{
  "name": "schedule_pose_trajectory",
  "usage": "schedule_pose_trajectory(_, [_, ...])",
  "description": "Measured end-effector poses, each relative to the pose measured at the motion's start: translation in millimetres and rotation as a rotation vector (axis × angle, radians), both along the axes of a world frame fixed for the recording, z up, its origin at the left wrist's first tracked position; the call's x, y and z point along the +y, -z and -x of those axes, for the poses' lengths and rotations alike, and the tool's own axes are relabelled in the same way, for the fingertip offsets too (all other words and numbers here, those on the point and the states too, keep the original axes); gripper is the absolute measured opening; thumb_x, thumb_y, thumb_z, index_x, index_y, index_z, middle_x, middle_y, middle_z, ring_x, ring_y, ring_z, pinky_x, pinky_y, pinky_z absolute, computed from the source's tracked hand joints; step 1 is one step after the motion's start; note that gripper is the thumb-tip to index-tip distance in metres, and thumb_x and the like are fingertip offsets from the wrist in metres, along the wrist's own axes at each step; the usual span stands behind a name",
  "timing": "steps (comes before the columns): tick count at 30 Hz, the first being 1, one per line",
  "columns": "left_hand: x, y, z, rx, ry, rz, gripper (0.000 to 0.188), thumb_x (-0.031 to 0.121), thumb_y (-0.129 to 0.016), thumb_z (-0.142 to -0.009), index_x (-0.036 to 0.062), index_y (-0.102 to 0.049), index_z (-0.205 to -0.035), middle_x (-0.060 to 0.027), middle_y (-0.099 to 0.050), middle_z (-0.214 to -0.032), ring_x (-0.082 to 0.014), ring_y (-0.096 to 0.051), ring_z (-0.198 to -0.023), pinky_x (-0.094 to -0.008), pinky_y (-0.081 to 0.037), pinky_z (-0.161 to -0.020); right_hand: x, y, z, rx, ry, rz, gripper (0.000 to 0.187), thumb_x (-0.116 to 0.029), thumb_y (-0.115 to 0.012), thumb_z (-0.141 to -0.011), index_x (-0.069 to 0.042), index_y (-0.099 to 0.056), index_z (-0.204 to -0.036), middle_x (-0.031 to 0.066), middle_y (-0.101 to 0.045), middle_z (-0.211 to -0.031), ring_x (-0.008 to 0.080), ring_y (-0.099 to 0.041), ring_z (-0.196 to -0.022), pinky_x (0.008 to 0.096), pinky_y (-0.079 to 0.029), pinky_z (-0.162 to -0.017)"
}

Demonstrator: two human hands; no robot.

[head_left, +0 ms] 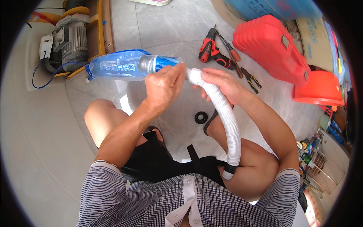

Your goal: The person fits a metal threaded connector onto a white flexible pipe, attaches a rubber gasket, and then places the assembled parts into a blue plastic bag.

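Observation:
My left hand [165,86] is closed, fingers pinched at the open end of a blue printed plastic bag [113,67]. A shiny metal cylindrical part [148,64] shows through the bag beside that hand. My right hand [224,85] grips the upper end of a white corrugated hose [224,109], its thumb along the top. The hose curves down to my right thigh, where its lower end carries a black collar [230,168]. A narrow pale piece bridges the hose's mouth and my left fist; whether they are joined is hidden by the fingers.
On the tiled floor lie a black rubber ring [201,117], a red and black drill [214,52], a screwdriver [235,56] and pliers [250,80]. A red tool case [269,47] and red plastic tub [320,89] stand right. An electric motor [73,43] sits far left.

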State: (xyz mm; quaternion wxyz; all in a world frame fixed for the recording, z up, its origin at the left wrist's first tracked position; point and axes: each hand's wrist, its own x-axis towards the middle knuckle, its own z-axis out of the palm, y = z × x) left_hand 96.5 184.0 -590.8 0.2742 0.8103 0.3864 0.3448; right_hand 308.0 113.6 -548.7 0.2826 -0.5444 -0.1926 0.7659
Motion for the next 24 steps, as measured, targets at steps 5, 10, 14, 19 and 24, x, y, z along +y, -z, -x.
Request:
schedule_pose_trajectory(5, [-7,-10,0,-0.066,0.01,0.137,0.014,0.004,-0.074,-0.088,0.0029,-0.076,-0.102,-0.0122,-0.069,-0.072,-0.0232,-0.066,-0.058,-0.0328,-0.051,-0.054,6,5,19,-0.175,-0.12,-0.295,0.046,-0.024,-0.069,-0.095,0.0,-0.057,-0.132,0.0072,-0.068,-0.109,0.015,-0.066,-0.09,0.0311,-0.054,-0.08])
schedule_pose_trajectory(10, [1,-13,8,-0.146,-0.038,0.12,0.008,0.007,-0.073,-0.086,0.0035,-0.075,-0.093,-0.0127,-0.068,-0.07,-0.0286,-0.067,-0.06,-0.0379,-0.053,-0.054,42,19,51,-0.621,-0.359,-0.615,0.061,-0.016,-0.077,-0.082,0.003,-0.053,-0.135,0.023,-0.065,-0.124,0.0318,-0.065,-0.114,0.0397,-0.052,-0.093])
schedule_pose_trajectory(14, [17,-21,16,-0.246,-0.186,0.383,0.015,0.013,-0.072,-0.094,-0.0006,-0.075,-0.099,-0.0089,-0.068,-0.07,-0.0101,-0.061,-0.062,-0.0291,-0.049,-0.057,48,-8,32,-0.581,-0.446,-0.466,0.072,-0.016,-0.079,-0.081,0.002,-0.044,-0.141,0.0202,-0.064,-0.126,0.027,-0.064,-0.113,0.0379,-0.051,-0.094])
schedule_pose_trajectory(19, [23,-31,18,-0.341,-0.24,0.482,0.014,0.013,-0.073,-0.094,-0.0004,-0.075,-0.099,-0.0074,-0.068,-0.07,-0.0104,-0.061,-0.062,-0.0297,-0.05,-0.058,19,-28,-9,-0.418,-0.352,-0.347,0.066,-0.012,-0.078,-0.082,0.0,-0.046,-0.139,0.0132,-0.065,-0.121,0.0193,-0.063,-0.109,0.0329,-0.05,-0.092])
schedule_pose_trajectory(24, [3,-27,2,-0.285,-0.023,0.101,0.012,0.006,-0.071,-0.091,0.0006,-0.075,-0.1,-0.0133,-0.071,-0.078,-0.0249,-0.068,-0.063,-0.0343,-0.054,-0.06,21,-52,4,-0.801,-0.543,-0.75,0.049,-0.013,-0.077,-0.084,0.001,-0.056,-0.125,0.013,-0.067,-0.111,0.0217,-0.066,-0.102,0.0327,-0.051,-0.085])
